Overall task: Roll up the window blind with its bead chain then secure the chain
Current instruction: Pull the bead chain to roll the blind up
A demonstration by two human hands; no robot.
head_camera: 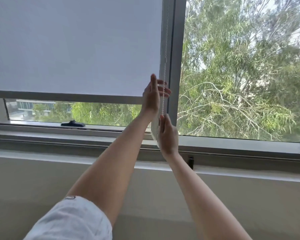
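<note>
A white roller blind (73,45) covers most of the left window pane; its grey bottom bar (64,96) hangs a short way above the sill. The white bead chain (165,54) runs down along the blind's right edge beside the grey mullion. My left hand (152,96) is raised at the chain, fingers loosely curled around it at about the level of the bottom bar. My right hand (167,135) is lower on the same chain near the sill, fingers closed against it. The chain's lower loop is partly hidden behind my right hand.
A black window handle (73,123) lies on the lower frame under the blind. A small black bracket (190,161) sits on the wall below the sill, right of my right wrist. The right pane (241,66) is uncovered, showing trees. A beige wall fills the lower view.
</note>
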